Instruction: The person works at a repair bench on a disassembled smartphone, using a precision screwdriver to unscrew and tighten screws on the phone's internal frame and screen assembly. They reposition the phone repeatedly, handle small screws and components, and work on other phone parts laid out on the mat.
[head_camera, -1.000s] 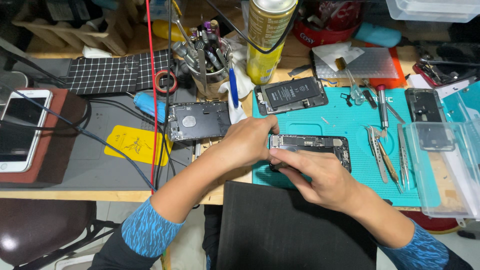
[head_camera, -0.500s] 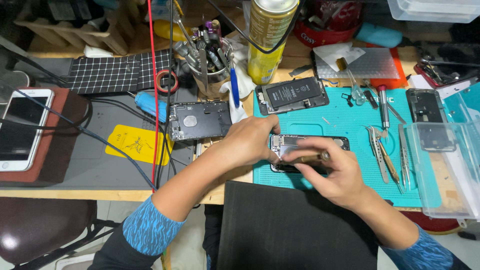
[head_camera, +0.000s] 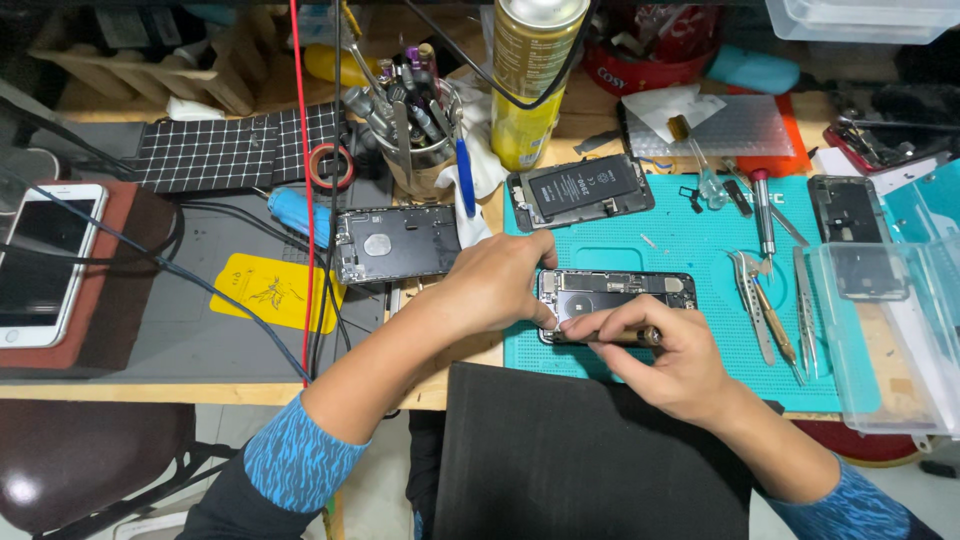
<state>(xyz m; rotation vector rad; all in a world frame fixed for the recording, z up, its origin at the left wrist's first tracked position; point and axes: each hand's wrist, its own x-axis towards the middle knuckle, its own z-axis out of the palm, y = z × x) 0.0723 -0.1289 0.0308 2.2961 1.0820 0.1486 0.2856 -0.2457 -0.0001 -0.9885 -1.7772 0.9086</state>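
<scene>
Opened phone (head_camera: 617, 297): on teal mat (head_camera: 690, 250), near counter front edge. Left hand (head_camera: 497, 283) clamps its left end; right hand (head_camera: 665, 355) pinches thin tool (head_camera: 645, 336) at its lower edge.

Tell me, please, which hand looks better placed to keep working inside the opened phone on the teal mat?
The right hand, probably: its fingertips already rest on the opened phone and it grips a thin tool. The left hand steadies the phone's left end on the teal mat.
</scene>
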